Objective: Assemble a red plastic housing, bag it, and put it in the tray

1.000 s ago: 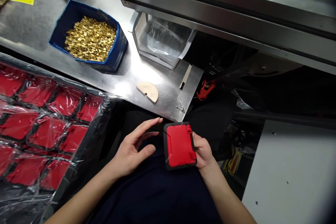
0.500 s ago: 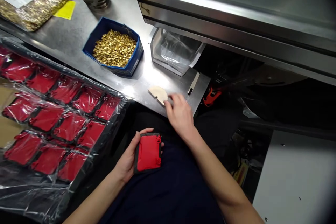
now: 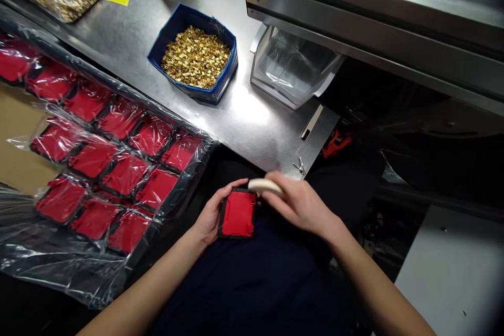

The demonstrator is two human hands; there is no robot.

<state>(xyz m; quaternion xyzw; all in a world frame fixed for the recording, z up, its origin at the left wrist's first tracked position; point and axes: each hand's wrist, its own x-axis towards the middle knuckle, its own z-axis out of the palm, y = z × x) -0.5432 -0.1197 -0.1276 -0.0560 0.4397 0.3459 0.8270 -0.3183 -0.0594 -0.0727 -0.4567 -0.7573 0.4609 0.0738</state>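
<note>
A red case with black edges [image 3: 238, 213] lies in my left hand [image 3: 212, 215], its red face up and my fingers wrapped round its sides. Pinched in my right hand [image 3: 295, 199] is a pale half-round piece [image 3: 264, 186], blurred by motion, held just over the upper right corner of the case. Whether the piece touches the case I cannot tell.
A blue bin of small gold parts [image 3: 197, 58] stands on the metal table [image 3: 252, 131], beside a clear bin with plastic bags [image 3: 293, 68]. At left is a box of plastic-covered red cases [image 3: 126, 173]. A cutter [image 3: 312, 122] and small metal pieces [image 3: 300, 166] lie near the table corner.
My right hand has picked the pale piece up off the table and brought it down to the case. The small metal pieces now show on the table. The view has shifted.
</note>
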